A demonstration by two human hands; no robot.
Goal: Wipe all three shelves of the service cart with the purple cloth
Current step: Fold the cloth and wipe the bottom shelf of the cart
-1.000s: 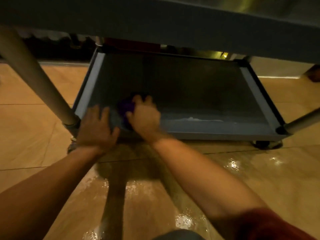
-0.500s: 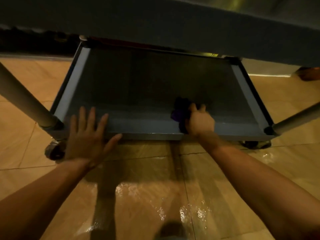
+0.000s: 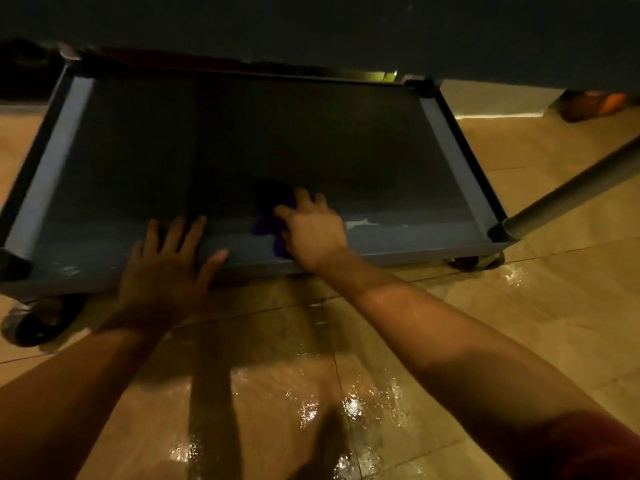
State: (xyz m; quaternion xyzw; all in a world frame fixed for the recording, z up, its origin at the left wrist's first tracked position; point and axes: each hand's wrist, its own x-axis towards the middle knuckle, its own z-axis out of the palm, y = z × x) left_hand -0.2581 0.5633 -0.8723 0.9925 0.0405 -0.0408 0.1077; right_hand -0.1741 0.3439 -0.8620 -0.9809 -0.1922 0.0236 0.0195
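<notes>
Purple cloth [image 3: 268, 225] lies bunched at the near edge of the cart's bottom shelf [image 3: 277, 147], partly draped over the low front lip, and the right hand [image 3: 313, 233] covers most of it. Its fingers [image 3: 304, 199] are curled down onto the fabric, thumb hooked along the cloth's left side, so the hand grips the cloth while pressing it to the shelf. Only a strip of purple shows left of the knuckles and under the palm.

The left hand [image 3: 162, 271] rests on the front lip [image 3: 242, 249] just left of the cloth, fingers straight and spread, holding nothing (it looks like a brace for the body or the cart).

What the next stroke turns on is this: the shelf's long axis runs left to right across the view, and the cloth sits roughly mid-length at the front. A pale smear [image 3: 360, 223] lies on the shelf floor just right of the right hand, so the remaining visible dirt is to the right, on the side away from the bracing hand. The right hand is the nearer one and already has the cloth; I judge a sweep rightward along the front edge suits best. The dark rear of the shelf is too dim to judge.

The shelf above [image 3: 311, 29] overhangs the top of the view.
</notes>
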